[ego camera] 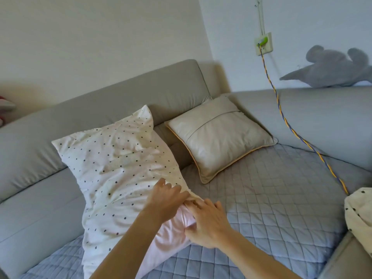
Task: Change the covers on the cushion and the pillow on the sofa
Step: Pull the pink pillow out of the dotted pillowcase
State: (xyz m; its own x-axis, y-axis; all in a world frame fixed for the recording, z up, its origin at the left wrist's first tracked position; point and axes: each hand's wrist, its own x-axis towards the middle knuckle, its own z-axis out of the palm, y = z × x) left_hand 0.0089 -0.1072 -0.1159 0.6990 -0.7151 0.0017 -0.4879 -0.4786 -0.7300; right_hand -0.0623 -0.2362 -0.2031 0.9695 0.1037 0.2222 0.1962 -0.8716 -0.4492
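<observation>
**Sofa** (100, 109), grey: carrying everything, its back running beyond the grip.

**Quilted mat** (261, 198): lying under and to the right of the grip.

**Pillow** (120, 168): leaning on the sofa back, stretching up and left from the grip.

**Cushion** (219, 137), beige, piped, with a zip across its face: lying beyond and to the right of the grip, untouched.

**Dotted cover** (104, 150), white and heavily creased: ending at the grip, with the pink inner (171, 238) showing bare just below.

**Right hand** (209, 222): lying straight-fingered on the pink inner, grasping nothing.

**Left hand** (167, 200): pinching the cover's open hem with curled fingers.

**Step, as judged:** the pillow's cover is probably being stripped and barely started, as most of the inner is covered. The next move is calling for bracing the inner while peeling the hem away up-left.
</observation>
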